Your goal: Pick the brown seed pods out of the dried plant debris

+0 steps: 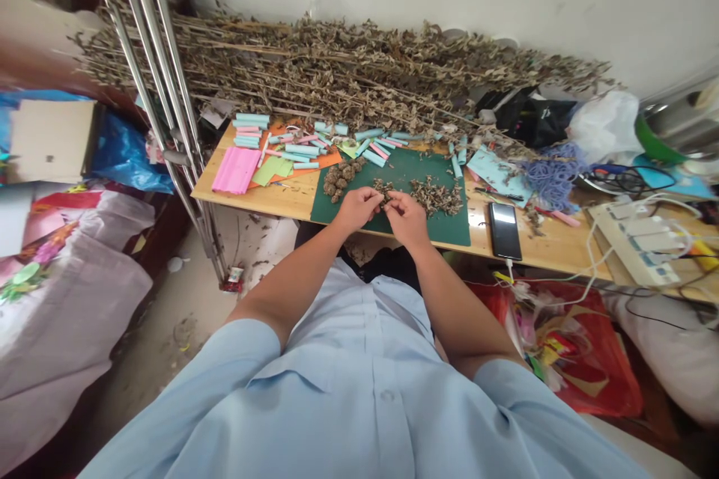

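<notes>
A black phone [505, 230] lies near a power strip [633, 245].
</notes>
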Action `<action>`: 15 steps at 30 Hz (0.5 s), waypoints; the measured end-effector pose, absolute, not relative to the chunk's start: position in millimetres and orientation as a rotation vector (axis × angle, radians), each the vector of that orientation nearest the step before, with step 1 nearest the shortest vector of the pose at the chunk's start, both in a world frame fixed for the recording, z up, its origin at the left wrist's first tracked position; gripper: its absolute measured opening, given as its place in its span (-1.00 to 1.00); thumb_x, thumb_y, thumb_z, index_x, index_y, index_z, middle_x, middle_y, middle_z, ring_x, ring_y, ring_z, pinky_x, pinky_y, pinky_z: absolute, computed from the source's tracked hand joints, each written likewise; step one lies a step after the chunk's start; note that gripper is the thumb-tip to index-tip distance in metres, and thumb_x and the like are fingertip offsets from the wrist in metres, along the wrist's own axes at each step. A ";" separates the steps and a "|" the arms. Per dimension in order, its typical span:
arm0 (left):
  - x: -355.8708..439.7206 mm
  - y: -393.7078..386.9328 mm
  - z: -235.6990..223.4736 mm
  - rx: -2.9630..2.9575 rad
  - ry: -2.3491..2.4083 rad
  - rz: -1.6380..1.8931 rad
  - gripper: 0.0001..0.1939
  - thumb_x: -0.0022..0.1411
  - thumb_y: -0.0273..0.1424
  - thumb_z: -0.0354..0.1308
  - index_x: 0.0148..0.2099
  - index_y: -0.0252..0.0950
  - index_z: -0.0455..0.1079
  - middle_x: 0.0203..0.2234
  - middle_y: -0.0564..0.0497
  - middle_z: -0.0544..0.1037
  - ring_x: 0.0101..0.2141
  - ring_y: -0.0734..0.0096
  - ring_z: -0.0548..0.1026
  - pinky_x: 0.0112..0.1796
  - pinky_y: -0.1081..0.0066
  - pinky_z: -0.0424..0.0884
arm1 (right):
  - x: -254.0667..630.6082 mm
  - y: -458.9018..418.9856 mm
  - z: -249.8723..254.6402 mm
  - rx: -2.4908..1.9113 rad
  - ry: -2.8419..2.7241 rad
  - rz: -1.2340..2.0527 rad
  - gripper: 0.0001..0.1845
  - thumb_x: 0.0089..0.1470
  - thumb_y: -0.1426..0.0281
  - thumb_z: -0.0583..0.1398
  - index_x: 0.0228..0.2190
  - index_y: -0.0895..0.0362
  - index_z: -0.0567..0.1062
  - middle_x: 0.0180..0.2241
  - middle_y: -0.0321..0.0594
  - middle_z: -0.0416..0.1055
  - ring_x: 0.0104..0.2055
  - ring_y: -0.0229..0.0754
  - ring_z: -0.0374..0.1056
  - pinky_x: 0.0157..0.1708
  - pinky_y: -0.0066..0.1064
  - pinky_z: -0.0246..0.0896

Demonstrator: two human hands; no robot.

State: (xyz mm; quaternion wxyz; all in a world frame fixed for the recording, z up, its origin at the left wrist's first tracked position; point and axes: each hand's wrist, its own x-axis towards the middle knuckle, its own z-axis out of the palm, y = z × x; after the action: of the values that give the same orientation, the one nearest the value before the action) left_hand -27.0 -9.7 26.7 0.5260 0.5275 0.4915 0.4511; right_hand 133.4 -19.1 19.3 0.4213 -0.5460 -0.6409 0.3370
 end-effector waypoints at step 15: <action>-24.3 -7.7 22.7 1.189 1.225 1.161 -0.71 0.31 -0.22 0.15 -0.40 -0.29 0.35 -0.61 0.11 0.44 -0.65 0.59 0.32 -0.57 0.50 0.23 | 134.4 -16.4 18.0 -1.372 -1.515 0.905 -0.59 0.05 0.24 0.24 -0.07 0.12 0.54 -0.30 -0.16 0.61 -0.32 -0.13 0.51 -0.15 -0.16 0.46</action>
State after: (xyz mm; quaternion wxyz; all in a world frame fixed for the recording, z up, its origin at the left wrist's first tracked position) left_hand -24.3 -7.7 22.7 0.5128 0.4945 0.5092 0.4829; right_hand 134.4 -16.4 18.0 0.4377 -0.5518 -0.6094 0.3642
